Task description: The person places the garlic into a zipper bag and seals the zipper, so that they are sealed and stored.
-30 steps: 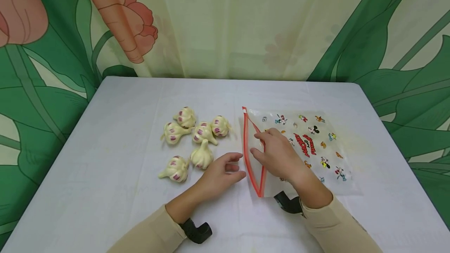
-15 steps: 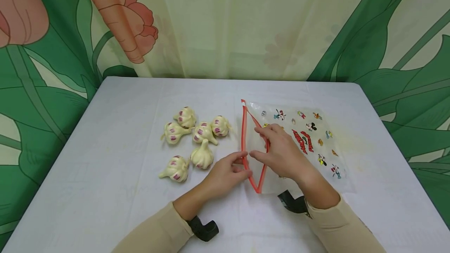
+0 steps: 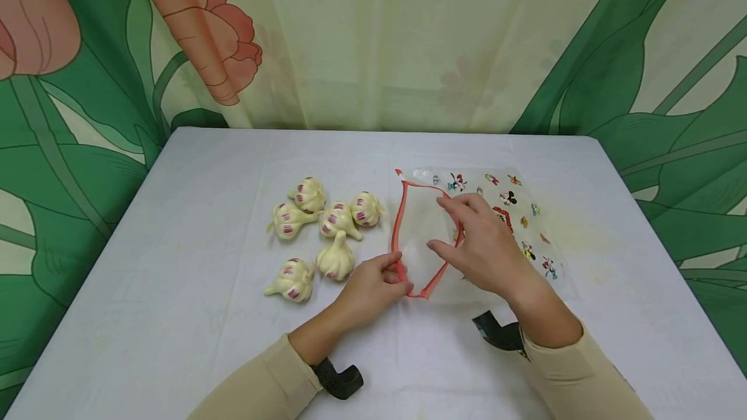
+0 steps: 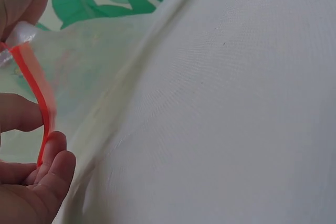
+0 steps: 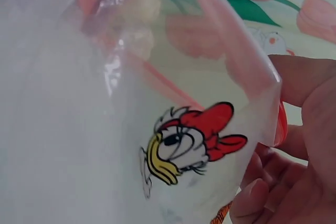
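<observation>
Zip bag [image 3: 496, 225] with cartoon prints lies right of centre on white table [image 3: 175, 316], red-rimmed mouth pulled open. Left hand [image 3: 373, 287] pinches near-left rim; right hand [image 3: 487, 245] grips far-right rim, fingers curled over it. Six garlic bulbs [image 3: 327, 232] sit just left of bag, untouched.

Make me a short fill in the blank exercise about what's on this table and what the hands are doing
The left hand pinches the bag's ____ zip edge.
The right hand holds the zip bag ____.
____ garlic bulbs lie on the table.
The bulbs lie to the bag's ____.

Missing words: red; open; Six; left
</observation>
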{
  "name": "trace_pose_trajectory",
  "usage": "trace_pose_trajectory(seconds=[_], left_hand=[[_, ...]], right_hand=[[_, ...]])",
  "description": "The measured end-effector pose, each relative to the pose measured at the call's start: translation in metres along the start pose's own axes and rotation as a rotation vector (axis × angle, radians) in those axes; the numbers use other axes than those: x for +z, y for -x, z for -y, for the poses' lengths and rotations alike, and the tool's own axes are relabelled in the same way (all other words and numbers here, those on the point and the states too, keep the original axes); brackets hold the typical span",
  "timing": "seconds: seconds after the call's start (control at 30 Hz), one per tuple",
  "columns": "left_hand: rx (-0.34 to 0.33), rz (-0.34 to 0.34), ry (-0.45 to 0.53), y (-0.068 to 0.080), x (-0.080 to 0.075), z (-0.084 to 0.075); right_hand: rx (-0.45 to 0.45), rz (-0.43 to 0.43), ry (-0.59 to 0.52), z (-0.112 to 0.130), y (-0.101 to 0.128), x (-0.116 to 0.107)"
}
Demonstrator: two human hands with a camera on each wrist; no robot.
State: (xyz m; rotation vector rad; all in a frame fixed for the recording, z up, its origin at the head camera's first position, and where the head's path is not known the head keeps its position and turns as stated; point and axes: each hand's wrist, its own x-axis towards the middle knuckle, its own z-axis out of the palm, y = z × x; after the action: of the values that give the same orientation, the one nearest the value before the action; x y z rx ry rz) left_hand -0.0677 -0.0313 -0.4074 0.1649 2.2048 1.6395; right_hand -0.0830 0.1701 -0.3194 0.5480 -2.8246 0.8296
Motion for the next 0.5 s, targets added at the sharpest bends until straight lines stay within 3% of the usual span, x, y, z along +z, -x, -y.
trace_pose_trajectory(seconds=[0.17,0.5], left_hand=[[-0.025,-0.019,0.013,-0.001,-0.002,0.001],[-0.034,-0.035,0.045,-0.005,-0.005,0.005]], right_hand=[[-0.034,-0.072,0.032,-0.001,0.001,-0.006],[-0.097,-0.129,-0.054,-0.007,0.004,-0.017]])
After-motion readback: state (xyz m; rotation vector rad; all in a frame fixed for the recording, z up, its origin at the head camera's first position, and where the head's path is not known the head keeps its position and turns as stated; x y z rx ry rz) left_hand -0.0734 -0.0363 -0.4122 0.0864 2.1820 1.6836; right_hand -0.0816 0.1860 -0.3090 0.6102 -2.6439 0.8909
